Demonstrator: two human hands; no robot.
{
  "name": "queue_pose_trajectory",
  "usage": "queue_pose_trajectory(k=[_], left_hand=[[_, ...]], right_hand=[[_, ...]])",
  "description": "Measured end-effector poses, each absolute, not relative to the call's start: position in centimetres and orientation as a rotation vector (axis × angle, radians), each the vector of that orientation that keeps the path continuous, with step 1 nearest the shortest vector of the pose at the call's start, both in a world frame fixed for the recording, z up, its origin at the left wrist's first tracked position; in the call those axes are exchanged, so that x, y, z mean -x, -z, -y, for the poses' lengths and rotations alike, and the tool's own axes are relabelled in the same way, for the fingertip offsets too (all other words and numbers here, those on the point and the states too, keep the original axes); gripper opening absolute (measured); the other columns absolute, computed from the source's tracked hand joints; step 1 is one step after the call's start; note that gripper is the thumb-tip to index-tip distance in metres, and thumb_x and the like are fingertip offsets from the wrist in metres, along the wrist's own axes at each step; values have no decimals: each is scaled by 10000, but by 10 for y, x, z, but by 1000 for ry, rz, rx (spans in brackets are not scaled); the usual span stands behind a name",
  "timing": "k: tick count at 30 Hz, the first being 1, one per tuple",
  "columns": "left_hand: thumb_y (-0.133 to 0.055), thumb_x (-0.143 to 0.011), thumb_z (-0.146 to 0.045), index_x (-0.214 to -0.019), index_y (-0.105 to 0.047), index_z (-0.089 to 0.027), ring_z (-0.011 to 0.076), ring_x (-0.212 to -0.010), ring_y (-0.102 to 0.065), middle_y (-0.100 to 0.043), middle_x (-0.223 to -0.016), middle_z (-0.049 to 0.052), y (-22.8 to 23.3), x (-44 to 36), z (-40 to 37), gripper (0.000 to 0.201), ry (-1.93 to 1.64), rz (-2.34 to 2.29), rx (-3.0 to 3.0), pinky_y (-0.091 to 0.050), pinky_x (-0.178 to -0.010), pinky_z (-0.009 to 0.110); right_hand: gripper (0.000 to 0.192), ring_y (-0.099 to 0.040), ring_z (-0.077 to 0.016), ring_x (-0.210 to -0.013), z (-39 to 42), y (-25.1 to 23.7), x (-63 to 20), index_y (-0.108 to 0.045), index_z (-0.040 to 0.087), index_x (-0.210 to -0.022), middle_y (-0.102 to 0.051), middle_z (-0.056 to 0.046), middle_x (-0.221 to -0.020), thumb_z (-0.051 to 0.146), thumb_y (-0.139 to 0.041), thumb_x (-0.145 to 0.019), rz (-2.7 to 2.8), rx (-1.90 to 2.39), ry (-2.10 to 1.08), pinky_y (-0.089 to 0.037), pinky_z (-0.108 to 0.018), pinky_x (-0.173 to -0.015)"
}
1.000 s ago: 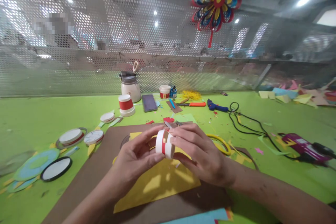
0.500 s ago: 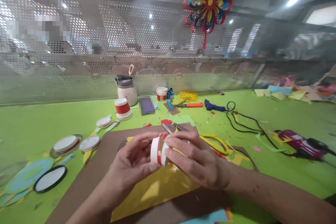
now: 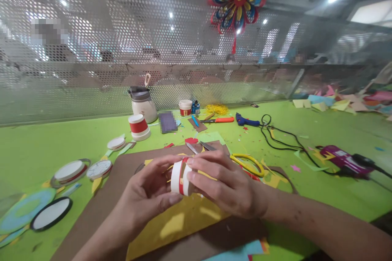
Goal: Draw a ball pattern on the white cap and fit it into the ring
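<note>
A short white paper ring with a red stripe (image 3: 181, 177), like a cut piece of a cup, is held up between both hands. My left hand (image 3: 147, 191) curls round its left side, thumb underneath and fingers behind. On the right side, the fingers of my right hand (image 3: 222, 183) press on its edge and cover part of it. Below lies a yellow sheet (image 3: 174, 228) on a brown board (image 3: 101, 200). Just beyond the right hand rest scissors with yellow handles (image 3: 251, 165), their blades partly hidden.
At the back stand a white jug (image 3: 143, 106), a red-banded white cup (image 3: 139, 126) and a small tub (image 3: 185, 107). An orange-handled knife (image 3: 224, 120), a blue glue gun (image 3: 247, 121) and a purple corded device (image 3: 346, 159) lie rightward. White discs (image 3: 70, 171) lie left.
The paper ring has turned slightly in my hands, with a gap showing more plainly beside the red stripe. The whole view has shifted a little; both hands keep their hold.
</note>
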State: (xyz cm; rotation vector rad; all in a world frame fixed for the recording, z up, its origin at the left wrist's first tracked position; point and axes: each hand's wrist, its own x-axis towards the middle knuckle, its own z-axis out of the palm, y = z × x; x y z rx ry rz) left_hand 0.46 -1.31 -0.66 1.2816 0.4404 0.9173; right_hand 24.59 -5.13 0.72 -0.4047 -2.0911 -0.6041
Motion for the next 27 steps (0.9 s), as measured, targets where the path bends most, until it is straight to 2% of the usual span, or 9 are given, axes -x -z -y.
queue_pose_trajectory(k=[4,8,12,16,22,25,27], left_hand=[[-945,-797,-206,-1227,-816,-325,259,-1103,-779,-820,-1223,77,8,-3,10,465,-939,-416,-1349,-642,-917,287],[-968,-772,-238,-1182,-804,-282,212,-949,-767,-809,-1150,67,1,-9,13,444,-950,-510,-1274,-650,-837,283],[-956,-793,-271,-1197,-777,-290,187,-868,-743,-796,-1191,56,0,-12,12,443,-945,-519,-1267,-644,-768,289],[-926,-832,-280,-1242,-762,-272,207,-949,-739,-781,-1269,87,4,-11,8,442,-944,-586,-1322,-636,-810,299],[-931,-820,-321,-1244,-753,-244,221,-915,-740,-799,-1199,107,4,-14,8,467,-906,-633,-1290,-622,-772,316],[-928,-825,-334,-1243,-752,-225,239,-965,-744,-804,-1136,110,-1,-16,10,466,-865,-664,-1236,-625,-823,342],[-918,-844,-339,-1233,-755,-227,231,-984,-745,-804,-1120,96,-3,-18,11,436,-832,-676,-1190,-627,-868,354]], right_hand=[[308,-670,-297,-1303,51,-5,-245,-639,42,-1329,-763,-217,-1257,81,-610,-1025,2097,446,552,-661,-472,-1062],[383,-674,-292,-1266,50,-4,-244,-582,75,-1402,-752,-209,-1273,81,-624,-1022,2099,498,479,-647,-491,-1039],[466,-679,-288,-1265,52,-3,-244,-519,172,-1497,-695,-197,-1361,169,-634,-1045,2094,645,321,-636,-509,-1025],[572,-651,-320,-1333,54,-2,-242,-483,170,-1535,-649,-214,-1406,339,-705,-1036,2055,790,129,-626,-526,-1058],[475,-719,-275,-1157,51,3,-240,-565,209,-1452,-731,-143,-1276,252,-735,-1011,2036,857,28,-653,-490,-977],[439,-724,-264,-1122,48,3,-241,-612,187,-1412,-757,-136,-1238,263,-745,-1000,2033,866,-25,-649,-471,-967],[403,-732,-232,-1021,46,2,-241,-659,160,-1365,-772,-126,-1176,281,-754,-992,2018,905,-141,-661,-411,-892]])
